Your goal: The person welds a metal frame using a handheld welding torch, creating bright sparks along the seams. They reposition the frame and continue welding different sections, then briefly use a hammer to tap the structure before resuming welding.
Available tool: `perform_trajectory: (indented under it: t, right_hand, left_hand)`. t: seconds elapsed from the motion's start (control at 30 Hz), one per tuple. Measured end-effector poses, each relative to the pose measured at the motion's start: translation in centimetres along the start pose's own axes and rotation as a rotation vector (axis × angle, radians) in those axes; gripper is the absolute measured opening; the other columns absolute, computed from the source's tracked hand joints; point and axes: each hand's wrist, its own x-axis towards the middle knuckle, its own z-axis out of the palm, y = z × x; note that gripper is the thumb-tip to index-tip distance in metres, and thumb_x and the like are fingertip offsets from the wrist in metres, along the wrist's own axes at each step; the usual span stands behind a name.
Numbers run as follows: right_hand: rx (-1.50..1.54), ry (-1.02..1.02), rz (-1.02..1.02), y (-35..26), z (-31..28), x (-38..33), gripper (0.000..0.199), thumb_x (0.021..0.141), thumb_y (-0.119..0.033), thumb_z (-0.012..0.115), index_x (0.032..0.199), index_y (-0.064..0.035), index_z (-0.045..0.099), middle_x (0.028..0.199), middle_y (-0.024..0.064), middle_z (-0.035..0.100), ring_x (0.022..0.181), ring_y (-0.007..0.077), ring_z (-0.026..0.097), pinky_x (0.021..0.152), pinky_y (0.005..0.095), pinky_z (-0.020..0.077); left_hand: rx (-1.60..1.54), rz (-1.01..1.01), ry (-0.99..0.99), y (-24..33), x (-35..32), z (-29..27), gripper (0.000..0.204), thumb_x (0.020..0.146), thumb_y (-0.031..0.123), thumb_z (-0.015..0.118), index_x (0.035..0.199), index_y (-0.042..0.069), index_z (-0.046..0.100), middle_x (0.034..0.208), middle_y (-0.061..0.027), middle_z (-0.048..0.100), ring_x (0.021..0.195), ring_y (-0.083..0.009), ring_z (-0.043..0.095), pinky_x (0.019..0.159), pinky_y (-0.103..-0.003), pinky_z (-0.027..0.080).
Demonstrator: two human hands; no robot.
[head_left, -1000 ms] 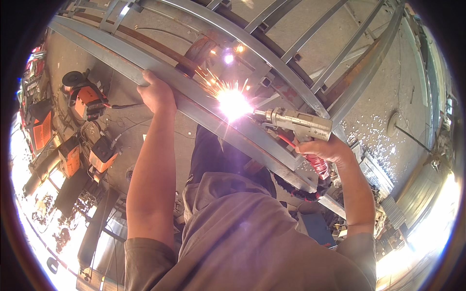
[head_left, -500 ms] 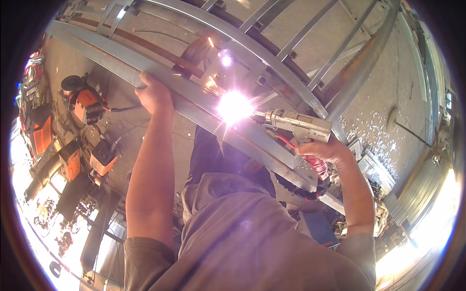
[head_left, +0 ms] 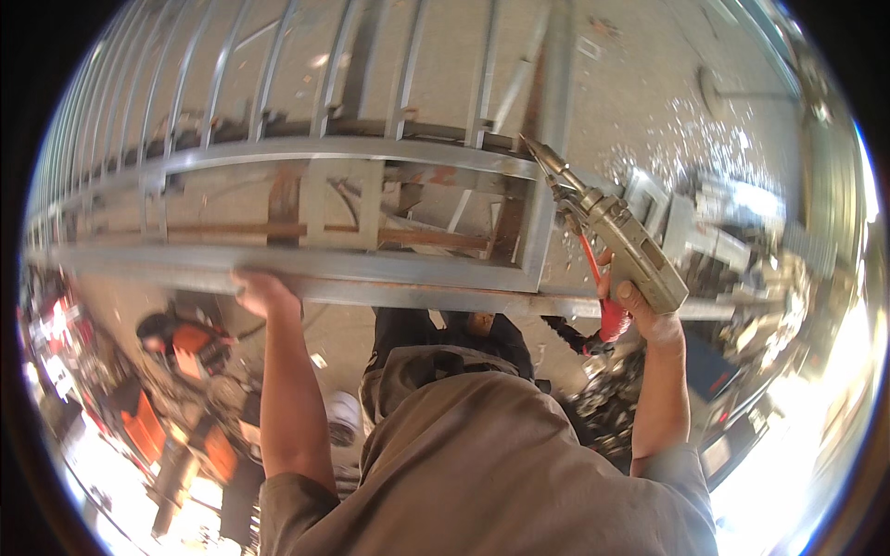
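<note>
A long metal frame (head_left: 408,269) of grey square tube with several upright bars lies across the view in front of me. My left hand (head_left: 267,295) is closed on the near rail of this frame, left of my body. In my right hand (head_left: 640,301) is a metallic welding gun (head_left: 626,236), its pointed nozzle aimed up and left. The nozzle tip is beside the frame's right corner; I cannot tell whether it touches. No arc glows at the tip. A red-wrapped cable (head_left: 612,322) hangs below the gun's grip.
Orange and black machines (head_left: 190,347) stand on the floor at left. A dark blue box (head_left: 697,371) sits at the right, near scrap metal. Stacked metal pieces (head_left: 732,208) lie beyond the gun. My trousered legs (head_left: 445,334) are close behind the near rail.
The bright arc and sparks have gone out. The gun has swung upward, away from the near rail. My view has turned, so the frame now runs nearly level across it.
</note>
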Motion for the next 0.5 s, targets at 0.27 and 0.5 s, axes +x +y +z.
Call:
perform_trajectory:
  t: [0.27,0.5]
  right_hand:
    - [-0.147,0.515,-0.002,4.0,9.8,-4.9,0.08,0.093,-0.013,0.081,0.16,-0.0032,0.039,0.133,0.0123,0.07,0.119,0.0179,0.066,0.101,0.034,0.0532]
    - [-0.25,0.686,0.122,3.6,17.7,-2.0,0.071,0.094,-0.028,0.079,0.154,-0.0105,0.047,0.119,0.0205,0.074,0.11,0.0405,0.073,0.089,0.044,0.0583]
  left_hand:
    - [0.056,-0.007,-0.123,-0.3,0.0,-0.9,0.092,0.102,0.071,0.043,0.153,-0.006,0.042,0.153,-0.0264,0.052,0.128,-0.0417,0.062,0.107,-0.047,0.055]
    - [0.667,-0.029,-0.771,3.6,6.5,-7.4,0.076,0.103,0.069,0.047,0.13,0.0,0.065,0.117,-0.0164,0.072,0.099,-0.0258,0.072,0.08,-0.039,0.056]
